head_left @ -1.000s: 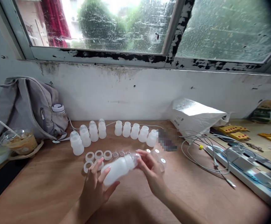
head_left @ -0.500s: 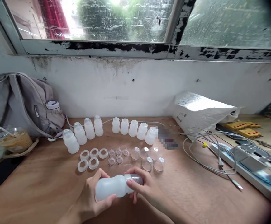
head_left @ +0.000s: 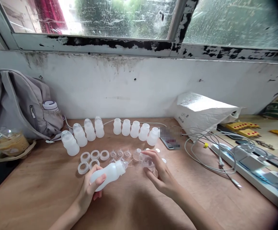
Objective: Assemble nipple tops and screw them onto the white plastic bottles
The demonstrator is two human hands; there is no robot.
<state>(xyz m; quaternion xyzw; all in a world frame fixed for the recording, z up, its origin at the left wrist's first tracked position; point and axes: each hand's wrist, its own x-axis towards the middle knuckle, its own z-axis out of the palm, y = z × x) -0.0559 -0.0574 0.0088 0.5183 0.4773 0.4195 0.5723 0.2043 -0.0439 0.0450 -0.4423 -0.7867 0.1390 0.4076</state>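
A brown wood-grain bench (head_left: 45, 179) runs beneath a stained white wall (head_left: 93, 86) and a window (head_left: 129, 19) with peeling paint, carrying a grey fabric backpack (head_left: 16, 95) on the left, a crumpled white bag (head_left: 191, 111) and coiled white cables (head_left: 194, 153) on the right. At the left edge, a clear plastic cup of brown drink (head_left: 14, 142) is cut off; the left hand (head_left: 91, 183), wrapped around a frosted white bottle (head_left: 105, 175) tilted teat-up to the right, partly covers one ring. The right hand (head_left: 144, 161) has thumb and fingers parted around a blurred clear cap; whether it grips cannot be told. A dark phone (head_left: 170, 143) is partly pixelated. Left to right: four capped frosted bottles (head_left: 89, 131), five translucent white rings (head_left: 104, 158), three clear teats (head_left: 120, 153) in the back row with more partly hidden, five open-topped frosted bottles (head_left: 135, 129) behind, and clear domed caps (head_left: 136, 155), uncountable behind the right hand.
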